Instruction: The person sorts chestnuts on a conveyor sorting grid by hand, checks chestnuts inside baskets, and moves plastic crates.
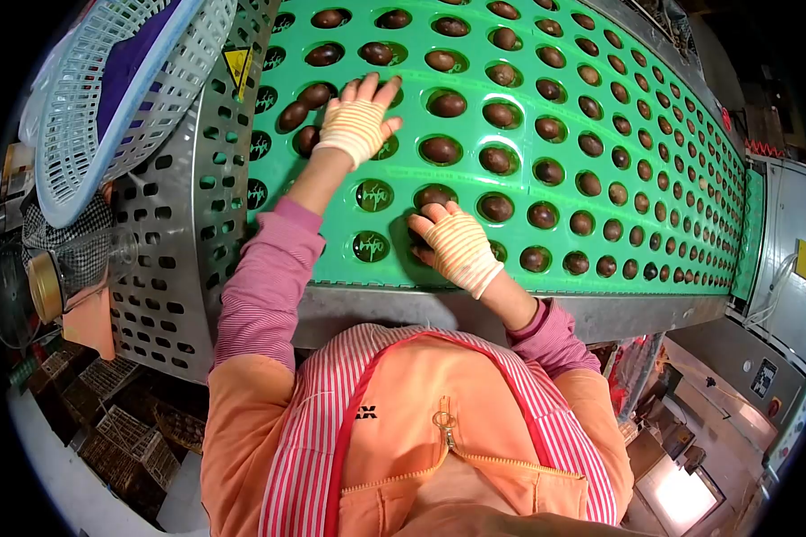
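A green sheet (pixel 331 246) with rows of round pockets lies in front of me, and dark brown eggs (pixel 441 149) sit in most of them. My left hand (pixel 358 121), in a striped fingerless glove, is spread over the sheet's left part with its fingers apart. Loose eggs (pixel 293 115) lie close beside that hand, outside single pockets. Nearer to me, my right hand (pixel 459 243), gloved alike, curls its fingers down over a brown egg, mostly hidden beneath them. Just above its fingertips another egg (pixel 435 194) rests in a pocket.
Left of the sheet stands a perforated metal guard (pixel 175 242) with a yellow warning label (pixel 238 68). A pale blue plastic basket (pixel 72 134) with purple cloth leans over it. A lidded jar (pixel 49 286) is at far left. A metal edge (pixel 600 315) runs along my side.
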`<state>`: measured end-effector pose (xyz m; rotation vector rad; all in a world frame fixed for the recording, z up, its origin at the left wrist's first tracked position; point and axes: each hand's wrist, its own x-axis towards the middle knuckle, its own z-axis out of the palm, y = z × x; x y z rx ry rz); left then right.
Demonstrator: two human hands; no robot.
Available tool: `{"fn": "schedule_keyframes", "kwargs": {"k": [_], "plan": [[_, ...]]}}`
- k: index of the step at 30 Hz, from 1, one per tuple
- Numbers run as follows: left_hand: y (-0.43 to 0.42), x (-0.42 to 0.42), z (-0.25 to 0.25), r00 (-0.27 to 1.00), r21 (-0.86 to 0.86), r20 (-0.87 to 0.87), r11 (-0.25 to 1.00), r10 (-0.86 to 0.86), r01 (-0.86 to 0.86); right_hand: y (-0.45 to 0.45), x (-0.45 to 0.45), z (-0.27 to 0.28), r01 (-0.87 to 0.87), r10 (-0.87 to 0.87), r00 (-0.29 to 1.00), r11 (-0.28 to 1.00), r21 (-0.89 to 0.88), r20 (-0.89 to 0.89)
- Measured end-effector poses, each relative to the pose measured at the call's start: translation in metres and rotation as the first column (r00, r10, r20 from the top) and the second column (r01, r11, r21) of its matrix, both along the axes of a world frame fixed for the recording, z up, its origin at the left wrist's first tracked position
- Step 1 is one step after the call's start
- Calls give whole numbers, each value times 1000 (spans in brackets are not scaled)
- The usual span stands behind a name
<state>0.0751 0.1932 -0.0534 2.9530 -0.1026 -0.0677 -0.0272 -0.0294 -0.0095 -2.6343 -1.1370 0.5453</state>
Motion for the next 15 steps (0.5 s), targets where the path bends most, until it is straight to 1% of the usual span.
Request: {"fn": "schedule_keyframes", "kwargs": {"k": [1, 3, 5, 7, 8, 9, 11, 12, 13, 15], "plan": [[4, -6, -1, 998, -37, 50, 999, 27, -26, -2, -7, -4, 17, -17, 1000, 999, 31, 13], [25, -23, 6, 973, 28, 188, 990, 132, -140, -2, -12, -2, 83, -83, 997, 991, 102, -1], [47, -46, 0, 939, 99, 228, 953, 257, -285, 6, -11, 3, 144, -145, 989, 974, 176, -7], [63, -59, -6, 931, 20, 13, 931, 364, -364, 29, -1, 12, 197, -204, 979, 947, 253, 0], [71, -61, -17, 914, -35, -1, 913, 406, -406, 42, 4, 12, 167, -189, 981, 926, 338, 34], [83, -60, -28, 922, -57, 93, 927, 376, -372, 53, 11, 5, 110, -135, 989, 940, 323, 57], [97, -51, -26, 885, -255, 69, 866, 460, -430, 67, 17, -18, -9, -21, 995, 958, 286, 102], [98, -47, -25, 885, -237, 72, 870, 460, -433, 68, 14, -23, -31, 5, 994, 967, 251, 106], [93, -42, -19, 878, -180, 45, 868, 477, -463, 68, 11, -20, -7, -24, 995, 953, 303, 97], [87, -30, -4, 848, -100, -71, 842, 525, -530, 61, 2, -14, 45, -78, 995, 917, 396, 68]]}}
